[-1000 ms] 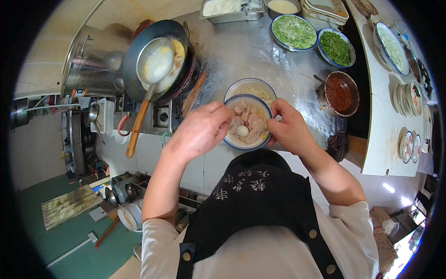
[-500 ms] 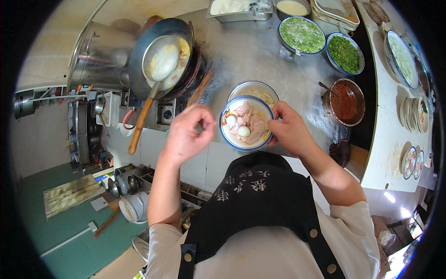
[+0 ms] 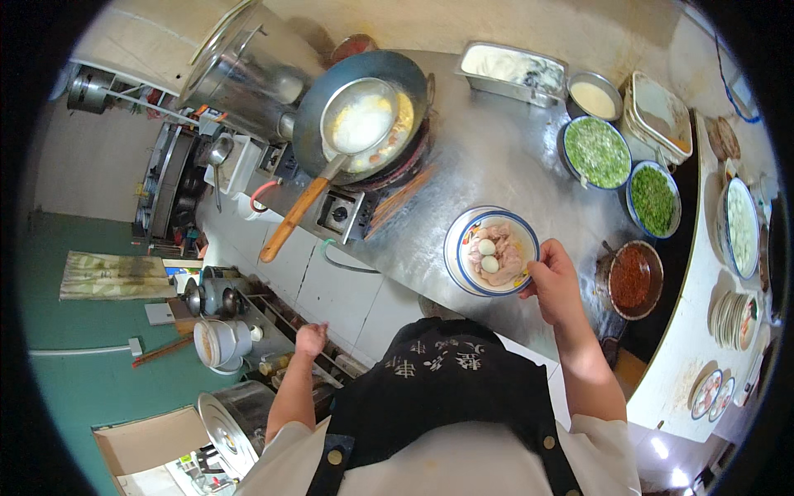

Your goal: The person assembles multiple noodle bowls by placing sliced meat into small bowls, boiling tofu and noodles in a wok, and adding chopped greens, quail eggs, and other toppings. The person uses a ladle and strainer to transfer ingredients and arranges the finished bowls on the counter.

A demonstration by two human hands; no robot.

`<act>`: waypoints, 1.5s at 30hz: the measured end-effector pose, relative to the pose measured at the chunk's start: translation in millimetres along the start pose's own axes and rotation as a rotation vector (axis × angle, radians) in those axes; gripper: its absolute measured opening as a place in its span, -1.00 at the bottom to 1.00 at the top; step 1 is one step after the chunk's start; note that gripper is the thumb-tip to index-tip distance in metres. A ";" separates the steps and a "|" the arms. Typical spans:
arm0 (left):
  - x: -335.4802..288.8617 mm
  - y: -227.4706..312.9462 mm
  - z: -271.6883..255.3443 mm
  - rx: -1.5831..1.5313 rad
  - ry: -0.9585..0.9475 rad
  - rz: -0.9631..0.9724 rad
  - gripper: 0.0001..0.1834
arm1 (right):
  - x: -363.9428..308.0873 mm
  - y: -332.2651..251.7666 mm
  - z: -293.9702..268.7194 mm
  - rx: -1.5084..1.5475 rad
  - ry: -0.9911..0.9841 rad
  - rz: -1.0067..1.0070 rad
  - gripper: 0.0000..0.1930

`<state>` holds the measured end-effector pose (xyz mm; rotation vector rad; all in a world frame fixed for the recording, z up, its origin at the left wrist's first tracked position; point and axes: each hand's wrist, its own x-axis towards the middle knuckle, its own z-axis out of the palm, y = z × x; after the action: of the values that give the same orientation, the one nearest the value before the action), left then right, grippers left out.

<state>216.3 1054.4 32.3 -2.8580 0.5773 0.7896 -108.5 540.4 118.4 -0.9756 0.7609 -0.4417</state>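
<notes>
My right hand [image 3: 552, 283] pinches the rim of a blue-rimmed bowl [image 3: 532, 240]. Pale meat slices [image 3: 506, 263] lie in it with two small peeled eggs [image 3: 488, 255]. Another bowl [image 3: 452, 261] shows under its left side; whether the two touch I cannot tell. My left hand [image 3: 311, 339] is away from the counter, down to the left, with its fingers curled and nothing visible in them. A wok [image 3: 308, 107] sits on the burner at the far left. A strainer [image 3: 335, 165] with a wooden handle rests across it, over yellowish food and foamy liquid.
Bowls of pale chopped greens [image 3: 597, 151], dark green herbs [image 3: 653, 198] and red chili [image 3: 631, 277] stand on the right. Behind them are a steel pan of white paste [image 3: 513, 73] and a cream-filled bowl [image 3: 594, 97]. A large pot [image 3: 248, 78] flanks the wok. Thin sticks [image 3: 401, 201] lie near the stove.
My left hand has moved from beside the bowl down and to the left. My right hand keeps its hold on the bowl's rim. The whole view has shifted.
</notes>
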 end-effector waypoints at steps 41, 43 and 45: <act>178.7 76.5 -323.7 -1.381 -0.943 0.558 -0.05 | 68.8 -29.4 287.3 0.226 0.543 -0.347 -0.93; 174.9 77.8 -322.2 -1.444 -0.957 0.537 -0.06 | 68.7 -29.7 284.8 0.216 0.535 -0.339 -0.93; 169.6 77.1 -320.1 -1.416 -0.911 0.560 -0.06 | 71.0 -31.4 282.0 0.209 0.524 -0.341 -0.93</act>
<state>470.6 859.3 217.9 -2.4400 0.8391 3.4007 149.1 640.3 214.4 -0.7985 0.9952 -1.0809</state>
